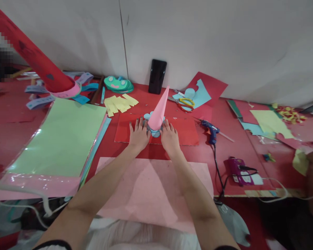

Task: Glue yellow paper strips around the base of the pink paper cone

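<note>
Pink paper cone (158,113), standing at the centre of the work, tip aimed upward and slightly right in the view. Surroundings in descending size: red desk (232,149), crowded with cut paper and tools, where a wide sweep of either arm could scatter loose pieces. Pink sheet (146,187), near edge, below the forearms (101,182); leaning on it could crease it or make it slide. Red card (185,132), beneath the cone; an uneven push would probably turn it and carry the cone off its place. Left hand (139,135) and right hand (169,135), palms down, fingers extended and loosely spread, flanking the cone's base without closing round it; unequal pressure could tip the cone or flatten its rim, thin paper being likely to buckle. Glue gun (211,129), right of the card, possibly hot, though heat cannot be told by sight; a careless reach might meet its nozzle. Blue petals (155,133), showing round the base between the hands; should any bond there be weak, sideways pressure could bend them or work them loose
</note>
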